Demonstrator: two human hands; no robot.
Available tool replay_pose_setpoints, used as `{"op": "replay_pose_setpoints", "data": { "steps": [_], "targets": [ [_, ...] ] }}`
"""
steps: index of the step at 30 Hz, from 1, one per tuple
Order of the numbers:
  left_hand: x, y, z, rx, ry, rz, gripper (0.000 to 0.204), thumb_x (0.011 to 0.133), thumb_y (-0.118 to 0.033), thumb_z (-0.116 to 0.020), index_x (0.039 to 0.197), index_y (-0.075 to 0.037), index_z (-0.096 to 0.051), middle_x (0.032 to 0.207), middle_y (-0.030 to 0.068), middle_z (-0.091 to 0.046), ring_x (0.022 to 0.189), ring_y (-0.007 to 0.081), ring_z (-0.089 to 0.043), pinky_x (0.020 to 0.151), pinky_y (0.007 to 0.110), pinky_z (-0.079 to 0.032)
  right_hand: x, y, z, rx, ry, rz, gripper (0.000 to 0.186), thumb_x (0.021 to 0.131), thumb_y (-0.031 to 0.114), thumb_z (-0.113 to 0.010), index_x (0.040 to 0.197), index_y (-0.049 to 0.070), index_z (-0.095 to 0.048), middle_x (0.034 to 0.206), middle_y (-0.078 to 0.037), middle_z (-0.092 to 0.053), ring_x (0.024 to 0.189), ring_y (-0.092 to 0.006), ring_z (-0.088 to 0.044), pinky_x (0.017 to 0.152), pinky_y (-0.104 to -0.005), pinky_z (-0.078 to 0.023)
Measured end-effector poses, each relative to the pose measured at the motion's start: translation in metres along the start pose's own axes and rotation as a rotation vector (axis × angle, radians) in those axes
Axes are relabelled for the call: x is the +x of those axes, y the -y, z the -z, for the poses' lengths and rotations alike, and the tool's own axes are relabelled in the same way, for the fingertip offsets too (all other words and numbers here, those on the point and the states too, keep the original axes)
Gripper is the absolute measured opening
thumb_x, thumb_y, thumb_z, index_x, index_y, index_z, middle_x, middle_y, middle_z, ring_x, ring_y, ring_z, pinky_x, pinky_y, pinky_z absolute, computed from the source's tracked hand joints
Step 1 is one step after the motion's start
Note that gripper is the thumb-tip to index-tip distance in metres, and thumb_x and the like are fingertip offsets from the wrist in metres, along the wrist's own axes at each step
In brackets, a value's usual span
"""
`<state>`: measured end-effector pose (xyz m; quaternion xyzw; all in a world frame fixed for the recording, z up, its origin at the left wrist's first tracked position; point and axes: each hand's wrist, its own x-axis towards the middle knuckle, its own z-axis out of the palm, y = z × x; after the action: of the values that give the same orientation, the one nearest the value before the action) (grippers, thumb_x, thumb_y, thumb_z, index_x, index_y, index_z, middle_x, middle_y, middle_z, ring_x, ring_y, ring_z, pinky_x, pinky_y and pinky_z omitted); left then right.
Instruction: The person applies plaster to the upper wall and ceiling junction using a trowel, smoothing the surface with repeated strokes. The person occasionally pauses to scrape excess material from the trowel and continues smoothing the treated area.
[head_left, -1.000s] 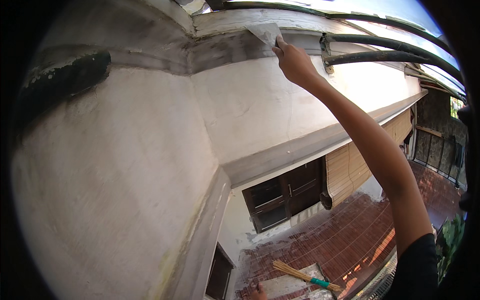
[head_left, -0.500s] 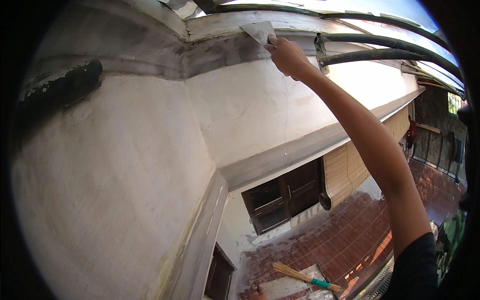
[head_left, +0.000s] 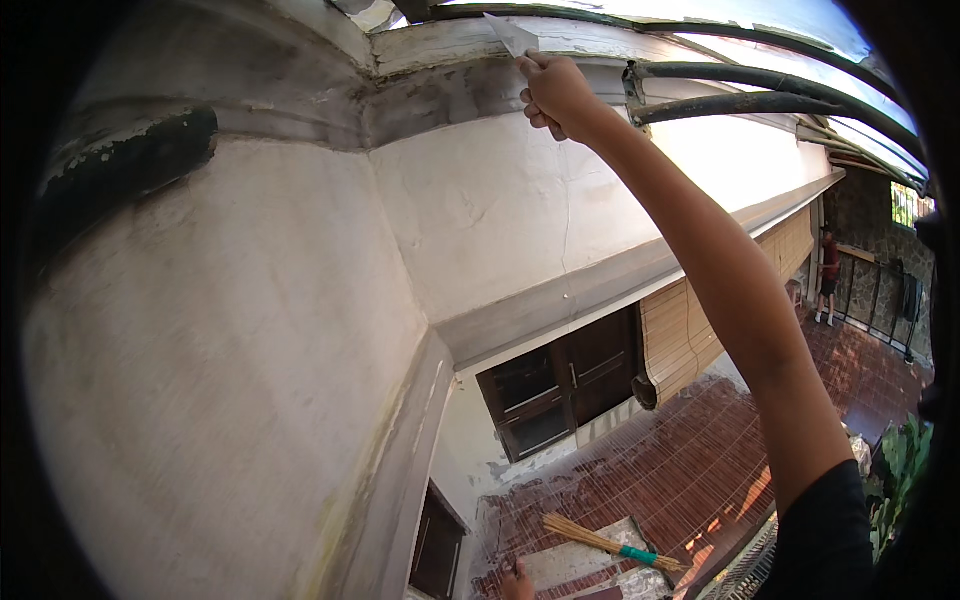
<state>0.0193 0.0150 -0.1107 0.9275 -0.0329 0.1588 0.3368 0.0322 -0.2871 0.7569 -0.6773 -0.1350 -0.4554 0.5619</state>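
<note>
High up, my right hand (head_left: 560,95) is closed round the handle of a putty knife (head_left: 515,38) with a broad, thin metal blade. The blade points up and left across the pale ledge (head_left: 430,48) at the top of the wall; whether it touches cannot be told. Below is the grey, stained moulding (head_left: 440,98) and the off-white wall (head_left: 500,200) with a thin vertical crack. Only a small part of my left hand (head_left: 517,583) shows at the lower edge, its fingers seemingly curled; what they hold is hidden.
Dark metal pipes (head_left: 740,78) jut out right of my hand; a peeling dark pipe (head_left: 150,160) is at left. Far below lie a tied stick bundle (head_left: 590,535) and a red tiled floor (head_left: 690,450). A rolled bamboo blind (head_left: 680,335) hangs there; a person (head_left: 828,275) stands far right.
My right hand has moved up and slightly left with the putty knife, whose blade now reaches higher over the ledge and looks narrower. The view has shifted slightly; the distant person shows more fully.
</note>
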Motion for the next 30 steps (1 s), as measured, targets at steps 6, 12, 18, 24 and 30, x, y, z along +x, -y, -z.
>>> {"op": "replay_pose_setpoints", "data": {
  "steps": [6, 12, 18, 24, 30],
  "targets": [
    [0.0, -0.004, 0.008, -0.042, 0.037, 0.036, 0.075, 0.1, -0.064, -0.032, 0.11, -0.001, -0.072, 0.115, 0.0286, -0.066, 0.113, 0.0484, -0.059, 0.098, 0.058, -0.043, -0.015, -0.034, -0.003, -0.857, -0.185, 0.495, 0.047, 0.106, 0.028, -0.046, 0.148, 0.009, -0.044, 0.091, -0.027, -0.069, 0.079, -0.0441, -0.067, 0.068, -0.0511, -0.051],
    [0.002, -0.036, 0.034, -0.227, 0.064, 0.164, 0.077, 0.099, -0.066, -0.033, 0.113, -0.001, -0.071, 0.124, 0.0288, -0.063, 0.122, 0.0481, -0.055, 0.104, 0.059, -0.039, -0.009, -0.035, 0.004, -0.823, -0.115, 0.427, 0.05, 0.106, 0.029, -0.046, 0.15, 0.007, -0.041, 0.101, -0.032, -0.067, 0.094, -0.0509, -0.063, 0.086, -0.0542, -0.047],
    [0.013, -0.021, 0.023, -0.236, 0.257, 0.309, 0.078, 0.099, -0.064, -0.033, 0.113, 0.004, -0.068, 0.115, 0.0316, -0.066, 0.113, 0.049, -0.061, 0.097, 0.057, -0.046, 0.005, -0.038, 0.002, -0.818, -0.146, 0.523, 0.05, 0.106, 0.03, -0.046, 0.149, 0.006, -0.042, 0.096, -0.032, -0.067, 0.087, -0.0499, -0.064, 0.081, -0.0547, -0.048],
    [0.005, 0.005, -0.007, -0.122, 0.048, 0.16, 0.074, 0.099, -0.062, -0.035, 0.114, 0.003, -0.067, 0.111, 0.0345, -0.065, 0.109, 0.0532, -0.059, 0.092, 0.058, -0.046, 0.016, -0.04, 0.023, -1.068, -0.126, 0.606, 0.045, 0.106, 0.028, -0.046, 0.148, 0.009, -0.046, 0.076, -0.025, -0.066, 0.062, -0.0394, -0.062, 0.063, -0.0485, -0.049],
    [0.013, 0.021, -0.018, -0.198, 0.113, 0.225, 0.064, 0.101, -0.053, -0.041, 0.124, 0.003, -0.062, 0.12, 0.0334, -0.062, 0.117, 0.0511, -0.056, 0.098, 0.054, -0.045, 0.03, -0.025, 0.052, -1.103, -0.078, 0.716, 0.049, 0.106, 0.034, -0.048, 0.152, 0.022, -0.042, 0.063, -0.018, -0.061, 0.043, -0.0281, -0.052, 0.048, -0.0418, -0.044]
  ]
}}
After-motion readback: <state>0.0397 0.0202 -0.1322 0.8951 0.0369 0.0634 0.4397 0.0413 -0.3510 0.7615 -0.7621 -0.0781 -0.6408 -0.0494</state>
